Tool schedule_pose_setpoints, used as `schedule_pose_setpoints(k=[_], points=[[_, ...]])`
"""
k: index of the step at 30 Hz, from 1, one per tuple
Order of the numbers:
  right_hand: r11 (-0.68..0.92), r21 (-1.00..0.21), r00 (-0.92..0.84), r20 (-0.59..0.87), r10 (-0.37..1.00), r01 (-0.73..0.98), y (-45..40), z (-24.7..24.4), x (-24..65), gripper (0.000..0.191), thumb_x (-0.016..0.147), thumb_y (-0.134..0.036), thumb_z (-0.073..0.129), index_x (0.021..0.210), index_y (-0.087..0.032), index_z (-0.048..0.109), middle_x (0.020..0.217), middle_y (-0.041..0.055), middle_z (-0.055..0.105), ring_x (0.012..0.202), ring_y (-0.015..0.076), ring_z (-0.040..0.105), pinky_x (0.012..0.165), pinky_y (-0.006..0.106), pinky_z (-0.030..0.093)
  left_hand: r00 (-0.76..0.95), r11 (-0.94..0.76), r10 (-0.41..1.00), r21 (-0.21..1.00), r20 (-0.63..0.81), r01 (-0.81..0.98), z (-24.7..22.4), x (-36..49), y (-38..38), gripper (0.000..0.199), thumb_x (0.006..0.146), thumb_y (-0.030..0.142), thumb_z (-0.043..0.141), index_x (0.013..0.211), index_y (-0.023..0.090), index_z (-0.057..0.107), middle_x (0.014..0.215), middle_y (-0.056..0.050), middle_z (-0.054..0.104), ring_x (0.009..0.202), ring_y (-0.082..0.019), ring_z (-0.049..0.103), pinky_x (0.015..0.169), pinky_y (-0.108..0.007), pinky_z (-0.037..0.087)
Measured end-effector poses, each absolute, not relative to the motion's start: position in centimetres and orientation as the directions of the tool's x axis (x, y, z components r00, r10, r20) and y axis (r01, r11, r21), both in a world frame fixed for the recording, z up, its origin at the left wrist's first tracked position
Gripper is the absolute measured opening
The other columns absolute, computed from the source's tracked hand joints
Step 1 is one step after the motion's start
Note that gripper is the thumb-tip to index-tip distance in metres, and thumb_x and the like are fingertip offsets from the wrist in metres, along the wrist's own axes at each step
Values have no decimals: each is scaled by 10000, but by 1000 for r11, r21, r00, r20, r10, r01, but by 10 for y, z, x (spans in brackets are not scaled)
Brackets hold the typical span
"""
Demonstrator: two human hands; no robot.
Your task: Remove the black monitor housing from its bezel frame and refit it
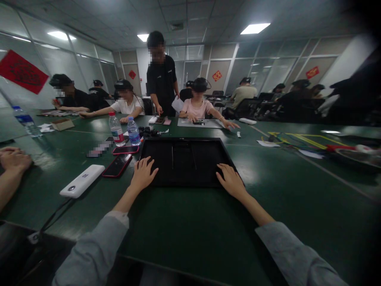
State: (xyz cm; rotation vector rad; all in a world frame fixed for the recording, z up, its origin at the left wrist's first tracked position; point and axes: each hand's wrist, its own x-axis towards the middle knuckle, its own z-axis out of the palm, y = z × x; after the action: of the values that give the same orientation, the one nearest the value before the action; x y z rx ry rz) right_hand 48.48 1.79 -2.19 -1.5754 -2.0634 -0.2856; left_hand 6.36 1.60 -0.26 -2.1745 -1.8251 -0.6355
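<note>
In front of me on the green table lies a black rectangular panel (183, 176), like a shallow tray, with a raised rim and two thin lines running along its middle. My left hand (143, 173) rests on its left edge, fingers spread and stretched forward over the surface. On the opposite edge lies my right hand (231, 180), its fingers also apart and reaching inward. Both hands touch the panel without closing around it. Its far rim stays flat on the table. Part of each side edge is hidden under my hands.
Left of the panel are a white power bank (83, 181) with a cord, a red-edged phone (117, 165), another phone (126, 150) and two bottles (117, 131). A neighbour's clasped hands (13, 159) rest at far left. People sit across the green table (178, 222). Yellow strips (309, 141) lie right.
</note>
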Motion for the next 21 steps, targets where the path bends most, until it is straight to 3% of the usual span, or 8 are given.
schedule_pose_setpoints(k=[13, 21], points=[[299, -146, -184, 521, 834, 943, 18, -22, 486, 466, 991, -404, 338, 1347, -186, 543, 1369, 150, 571, 1275, 302, 521, 980, 510, 494, 140, -219, 869, 116, 474, 969, -2, 62, 15, 470, 981, 430, 466, 1385, 218, 576, 1483, -137, 501, 1393, -310, 406, 1177, -546, 272], [302, -150, -189, 508, 841, 941, 17, -21, 487, 469, 993, -406, 337, 1347, -181, 545, 1376, 146, 565, 1288, 302, 511, 988, 503, 491, 120, -228, 857, 160, 501, 960, 2, 61, 14, 402, 978, 380, 473, 1321, 229, 619, 1437, -127, 539, 1364, -307, 436, 1133, -539, 338]])
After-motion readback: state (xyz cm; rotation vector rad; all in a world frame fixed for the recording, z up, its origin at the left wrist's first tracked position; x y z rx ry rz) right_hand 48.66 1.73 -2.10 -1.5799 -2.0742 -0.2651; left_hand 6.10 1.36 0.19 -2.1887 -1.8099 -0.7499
